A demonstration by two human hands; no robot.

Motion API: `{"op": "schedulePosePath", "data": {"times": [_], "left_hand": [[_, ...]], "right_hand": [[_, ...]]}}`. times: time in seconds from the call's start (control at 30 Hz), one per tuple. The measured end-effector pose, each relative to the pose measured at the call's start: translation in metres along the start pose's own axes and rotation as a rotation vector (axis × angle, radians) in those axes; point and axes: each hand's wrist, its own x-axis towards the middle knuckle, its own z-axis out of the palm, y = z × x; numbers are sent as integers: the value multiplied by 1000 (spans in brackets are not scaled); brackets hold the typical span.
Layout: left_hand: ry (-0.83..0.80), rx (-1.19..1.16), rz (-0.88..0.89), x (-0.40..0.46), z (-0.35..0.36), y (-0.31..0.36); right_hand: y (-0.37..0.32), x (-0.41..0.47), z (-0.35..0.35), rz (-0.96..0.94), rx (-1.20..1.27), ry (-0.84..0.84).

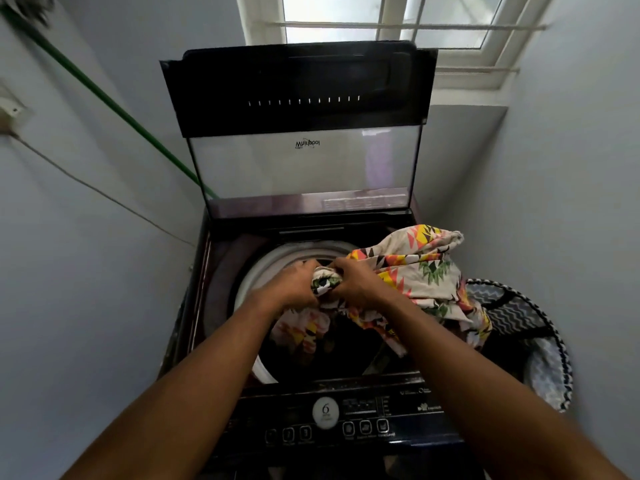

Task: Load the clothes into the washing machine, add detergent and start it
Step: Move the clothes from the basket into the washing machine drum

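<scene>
Cream cloth printed with orange, yellow, pink and green shapes, a patterned garment (419,271), is bunched over the open drum (277,265) of a dark top-loading washing machine (346,410). Both hands meet at its near edge above the drum mouth: the left hand (294,282) has its fingers curled tight around a wad of the fabric, and the right hand (356,282) likewise clamps a fold just beside it, knuckles nearly touching. Part of the garment hangs down into the dark tub, while the rest is heaped over the machine's right rim. The glass lid (304,161) stands raised upright at the back, below a window (391,19). To the right of the machine, against the wall, sits a laundry basket (519,313) with a zigzag pattern and a braided rim. Along the front, the control panel (325,414) shows a round dial and a row of buttons. A green pole (114,105) leans along the left wall.
</scene>
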Motion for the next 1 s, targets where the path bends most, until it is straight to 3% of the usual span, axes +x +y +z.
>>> {"op": "schedulePosePath", "data": {"times": [0.17,0.3,0.4,0.57,0.77,1.0], "left_hand": [[-102,105,-41,7,14,-4],[-77,86,12,17,14,16],[-7,14,128,27,17,47],[88,-21,326,45,30,109],[88,96,404,64,56,158],[28,229,429,82,74,184]], "right_hand": [[13,-6,1,30,-36,-72],[27,-9,-19,67,-51,201],[43,-16,-42,93,-219,360],[82,-35,-75,284,-346,351],[137,-58,-84,519,-22,190],[151,-66,-81,562,291,122]]}}
